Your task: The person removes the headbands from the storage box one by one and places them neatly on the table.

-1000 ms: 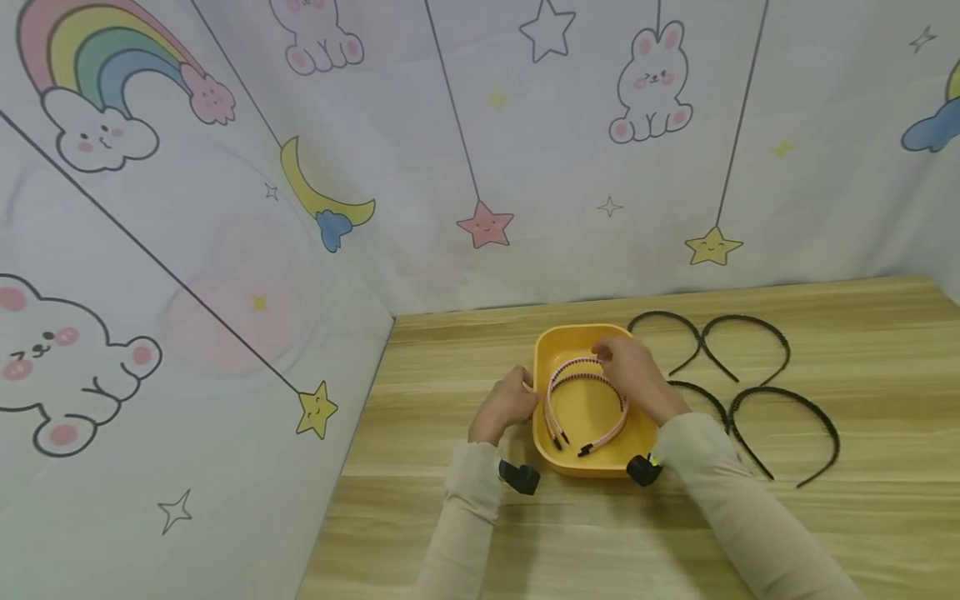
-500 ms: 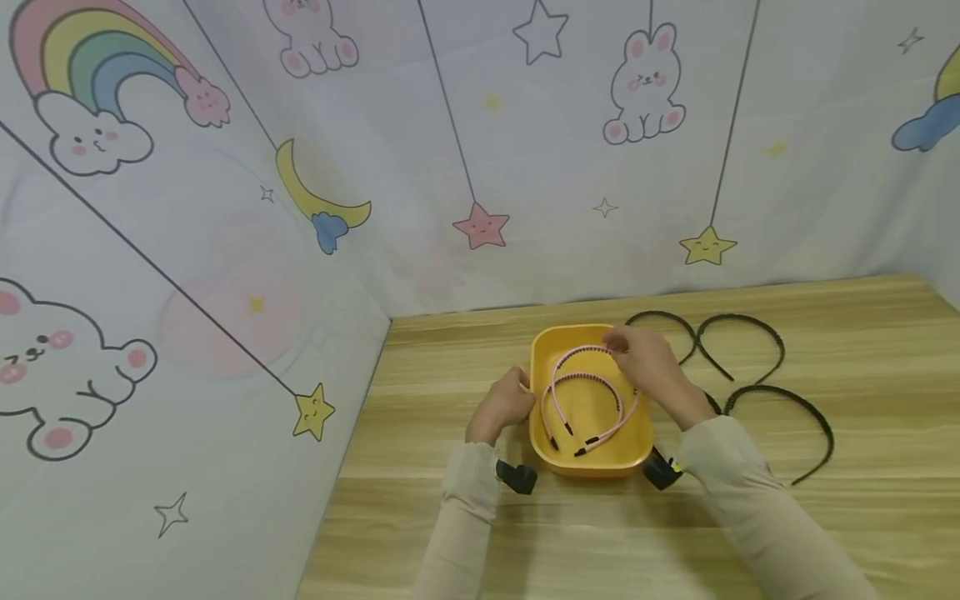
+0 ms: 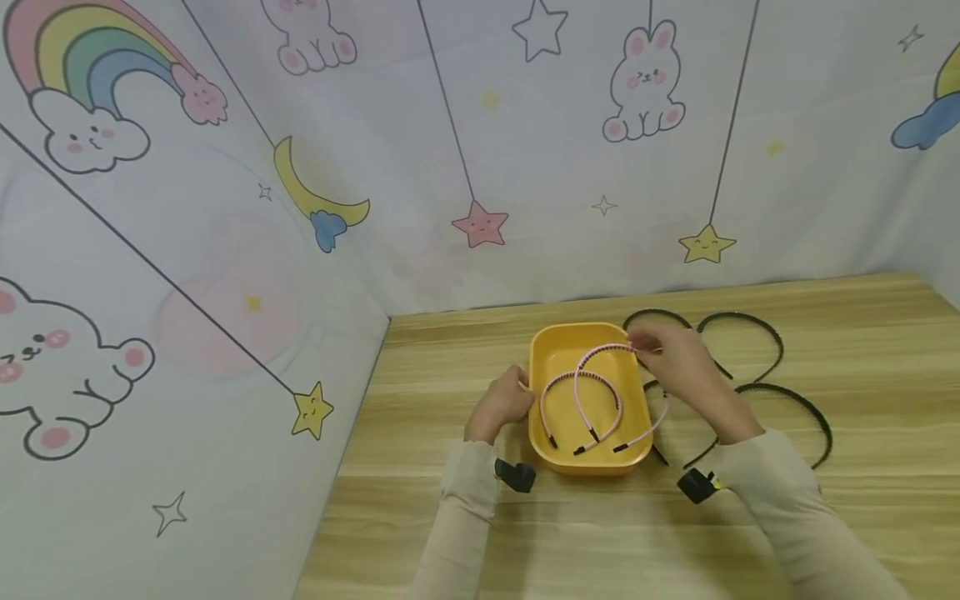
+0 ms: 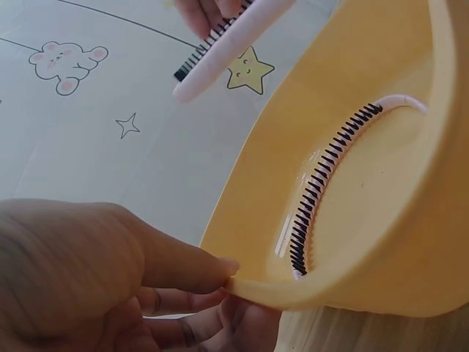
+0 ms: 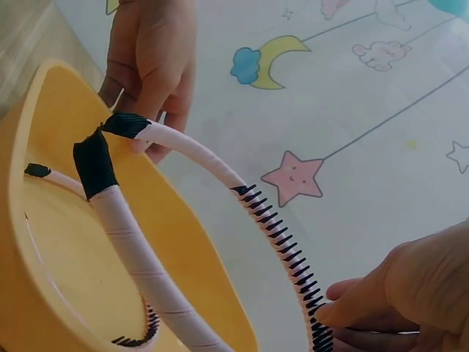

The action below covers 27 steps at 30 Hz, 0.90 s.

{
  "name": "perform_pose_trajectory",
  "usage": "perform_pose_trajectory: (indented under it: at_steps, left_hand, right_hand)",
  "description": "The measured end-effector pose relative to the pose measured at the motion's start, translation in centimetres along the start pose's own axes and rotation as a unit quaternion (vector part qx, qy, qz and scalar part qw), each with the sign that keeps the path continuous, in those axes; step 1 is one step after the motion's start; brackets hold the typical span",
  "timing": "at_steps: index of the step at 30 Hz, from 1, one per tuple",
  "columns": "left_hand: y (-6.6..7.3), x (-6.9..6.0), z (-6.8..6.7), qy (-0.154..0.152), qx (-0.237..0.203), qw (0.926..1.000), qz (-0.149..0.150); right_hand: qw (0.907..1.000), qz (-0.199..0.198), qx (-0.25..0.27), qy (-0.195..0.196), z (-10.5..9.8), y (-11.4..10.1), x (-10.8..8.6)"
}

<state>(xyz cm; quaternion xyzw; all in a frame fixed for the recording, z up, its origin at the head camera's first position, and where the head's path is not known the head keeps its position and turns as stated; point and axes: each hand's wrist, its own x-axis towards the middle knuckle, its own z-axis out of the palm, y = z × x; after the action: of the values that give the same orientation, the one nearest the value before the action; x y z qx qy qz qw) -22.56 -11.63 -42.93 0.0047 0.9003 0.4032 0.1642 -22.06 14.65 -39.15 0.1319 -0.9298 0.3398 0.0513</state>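
A pink headband with black teeth and black end tips hangs above the yellow plastic basin. The right hand pinches it near the top of its arch, thumb on the toothed side in the right wrist view. A second pink headband lies on the basin floor. At the basin's left side, the left hand grips the rim between thumb and fingers, as the left wrist view shows. In the head view the two headbands overlap, the held one to the right.
Several black headbands lie on the wood-grain table right of the basin, some partly hidden by the right arm. A white cloth wall with cartoon prints stands behind, another wall at the left.
The right hand has moved right with one pink headband, separating it from the other, which stays in the basin. The left hand keeps its grip on the rim.
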Motion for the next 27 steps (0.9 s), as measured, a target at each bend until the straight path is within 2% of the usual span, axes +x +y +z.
perform_pose_trajectory:
  at_steps: [8, 15, 27]
  left_hand:
    - [-0.1, 0.2, 0.0, 0.002, 0.007, 1.0, -0.005]
    - [-0.1, 0.4, 0.1, 0.001, 0.016, 0.9999, -0.004]
    - [-0.3, 0.3, 0.0, -0.005, 0.015, 0.9999, -0.003]
  right_hand:
    - [0.9999, 0.011, 0.001, -0.008, -1.3, 1.3, -1.4]
    - [0.9997, 0.007, -0.021, -0.011, -2.2, 2.1, -3.2]
    - [0.999, 0.022, -0.027, -0.026, -1.9, 3.8, -6.8]
